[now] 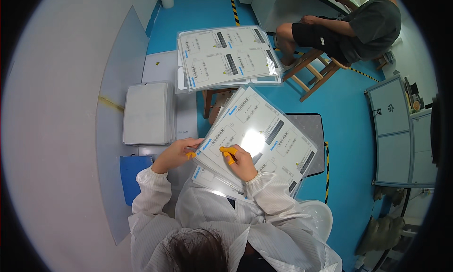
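Note:
A stack of white printed plastic sheets (264, 130) lies slanted across my lap, with blue and black print and a bright glare on the top one. At the stack's left corner, my left hand (175, 155) is closed on the sheet edge, with a yellow finger cot on one fingertip. Over the lower left part of the top sheet, my right hand (241, 164) has its fingers curled together, yellow cots on its thumb and a finger. Whether something thin is pinched there is too small to tell. Lower sheets stick out toward my body.
Ahead, another pile of printed sheets (226, 57) rests on a stool. To the left are a stack of blank white sheets (147, 114) and a blue folder-like item (134, 177) by a partition panel (120, 93). A person (363, 34) sits at the far right; a grey cabinet (391, 126) stands right.

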`<action>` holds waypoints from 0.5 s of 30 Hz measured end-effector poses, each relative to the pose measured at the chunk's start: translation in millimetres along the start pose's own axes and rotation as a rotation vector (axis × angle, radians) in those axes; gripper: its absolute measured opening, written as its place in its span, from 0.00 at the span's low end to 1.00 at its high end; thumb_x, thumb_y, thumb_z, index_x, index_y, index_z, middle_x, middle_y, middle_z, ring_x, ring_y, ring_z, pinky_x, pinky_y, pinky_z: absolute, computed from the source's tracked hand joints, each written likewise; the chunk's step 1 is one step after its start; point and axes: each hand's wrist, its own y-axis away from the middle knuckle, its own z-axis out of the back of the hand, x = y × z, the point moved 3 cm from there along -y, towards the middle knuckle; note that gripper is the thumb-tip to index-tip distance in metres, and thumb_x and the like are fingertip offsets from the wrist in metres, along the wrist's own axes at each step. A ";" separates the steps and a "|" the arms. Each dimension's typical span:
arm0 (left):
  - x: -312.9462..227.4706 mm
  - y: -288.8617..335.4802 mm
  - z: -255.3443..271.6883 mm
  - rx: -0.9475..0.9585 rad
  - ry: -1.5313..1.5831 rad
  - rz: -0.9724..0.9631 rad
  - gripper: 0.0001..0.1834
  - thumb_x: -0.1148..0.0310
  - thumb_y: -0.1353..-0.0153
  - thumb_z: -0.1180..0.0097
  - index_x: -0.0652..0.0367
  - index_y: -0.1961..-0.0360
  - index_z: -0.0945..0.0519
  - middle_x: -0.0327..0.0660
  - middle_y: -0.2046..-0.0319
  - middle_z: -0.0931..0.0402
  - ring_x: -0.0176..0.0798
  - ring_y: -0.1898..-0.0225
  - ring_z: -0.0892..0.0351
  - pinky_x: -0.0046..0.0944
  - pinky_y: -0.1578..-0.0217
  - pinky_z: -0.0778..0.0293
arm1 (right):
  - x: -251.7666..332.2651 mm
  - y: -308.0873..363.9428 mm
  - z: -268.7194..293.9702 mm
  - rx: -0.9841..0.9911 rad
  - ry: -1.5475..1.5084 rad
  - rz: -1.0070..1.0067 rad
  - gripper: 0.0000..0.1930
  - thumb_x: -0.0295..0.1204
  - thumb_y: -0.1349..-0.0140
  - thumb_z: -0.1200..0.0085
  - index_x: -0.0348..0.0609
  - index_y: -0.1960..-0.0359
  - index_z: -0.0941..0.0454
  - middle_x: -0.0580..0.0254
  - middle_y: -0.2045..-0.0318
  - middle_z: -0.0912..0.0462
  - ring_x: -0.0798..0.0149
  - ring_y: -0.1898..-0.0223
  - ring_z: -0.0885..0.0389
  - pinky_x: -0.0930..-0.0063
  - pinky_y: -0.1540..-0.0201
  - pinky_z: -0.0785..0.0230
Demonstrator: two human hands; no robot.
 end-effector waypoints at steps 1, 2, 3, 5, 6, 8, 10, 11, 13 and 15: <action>-1.0 -0.7 0.5 0.009 0.037 -0.041 0.26 0.85 0.49 0.46 0.62 0.46 0.28 0.49 0.53 0.25 0.41 0.55 0.25 0.31 0.53 0.28 | -1.6 -0.2 0.3 -0.016 -0.020 -0.006 0.10 0.24 0.44 0.48 0.36 0.60 0.22 0.59 0.69 0.25 0.63 0.78 0.26 0.76 0.73 0.33; 0.1 -2.1 -0.4 0.015 0.031 -0.021 0.26 0.85 0.49 0.46 0.62 0.46 0.28 0.49 0.53 0.25 0.41 0.55 0.25 0.31 0.53 0.28 | -2.9 -0.2 0.5 -0.024 -0.037 -0.032 0.10 0.25 0.44 0.48 0.38 0.61 0.22 0.60 0.70 0.25 0.61 0.79 0.26 0.75 0.74 0.32; 3.8 -3.5 -1.8 -0.016 0.074 0.059 0.25 0.84 0.49 0.46 0.62 0.46 0.28 0.49 0.53 0.25 0.41 0.54 0.25 0.31 0.53 0.28 | -2.6 -0.3 0.5 -0.033 -0.038 -0.010 0.10 0.25 0.44 0.48 0.38 0.61 0.22 0.60 0.70 0.25 0.61 0.79 0.26 0.75 0.74 0.32; 8.3 -5.8 -5.0 -0.050 0.119 0.140 0.25 0.84 0.49 0.46 0.62 0.47 0.28 0.49 0.53 0.25 0.41 0.54 0.25 0.32 0.54 0.27 | -2.9 -0.2 -0.9 0.001 -0.020 -0.021 0.10 0.25 0.44 0.48 0.37 0.61 0.22 0.59 0.71 0.26 0.61 0.79 0.26 0.75 0.74 0.33; 9.7 -8.5 -6.0 -0.075 0.049 0.158 0.24 0.83 0.48 0.45 0.63 0.47 0.27 0.50 0.53 0.25 0.41 0.54 0.24 0.32 0.54 0.28 | -2.8 -0.3 -0.8 -0.008 -0.017 -0.008 0.10 0.25 0.44 0.48 0.37 0.61 0.22 0.59 0.71 0.26 0.61 0.79 0.26 0.75 0.74 0.33; 11.9 -11.2 -8.1 -0.098 -0.022 0.171 0.23 0.81 0.47 0.45 0.63 0.47 0.27 0.50 0.53 0.25 0.41 0.55 0.24 0.32 0.54 0.28 | -4.4 -0.1 -1.5 -0.006 -0.001 -0.027 0.10 0.25 0.44 0.48 0.37 0.60 0.22 0.59 0.71 0.26 0.62 0.80 0.27 0.74 0.75 0.34; 10.9 -11.3 -8.4 -0.160 -0.037 0.123 0.20 0.77 0.45 0.44 0.64 0.49 0.26 0.50 0.55 0.24 0.41 0.55 0.23 0.32 0.54 0.28 | -4.4 0.5 -1.0 -0.044 -0.041 0.002 0.11 0.25 0.44 0.47 0.37 0.60 0.22 0.58 0.71 0.26 0.62 0.80 0.27 0.74 0.75 0.34; 10.6 -11.5 -9.8 -0.156 -0.043 0.125 0.20 0.77 0.45 0.44 0.64 0.49 0.26 0.50 0.55 0.24 0.41 0.55 0.23 0.32 0.54 0.28 | -5.9 0.7 -1.1 -0.048 -0.056 -0.045 0.11 0.26 0.44 0.47 0.37 0.59 0.23 0.58 0.72 0.26 0.62 0.80 0.28 0.74 0.75 0.34; 5.5 -11.1 -8.5 -0.278 -0.068 0.026 0.18 0.74 0.42 0.46 0.63 0.49 0.26 0.49 0.58 0.22 0.39 0.57 0.23 0.32 0.56 0.27 | -4.4 0.7 -0.5 -0.064 -0.116 -0.026 0.12 0.27 0.44 0.46 0.37 0.59 0.23 0.57 0.72 0.26 0.62 0.80 0.28 0.74 0.75 0.34; 2.9 -13.3 -8.6 -0.218 -0.094 0.052 0.19 0.75 0.43 0.46 0.63 0.49 0.26 0.49 0.61 0.22 0.38 0.59 0.23 0.31 0.58 0.27 | -1.7 -0.2 0.0 -0.069 -0.158 -0.049 0.13 0.27 0.45 0.45 0.37 0.58 0.23 0.57 0.72 0.26 0.62 0.80 0.28 0.74 0.74 0.35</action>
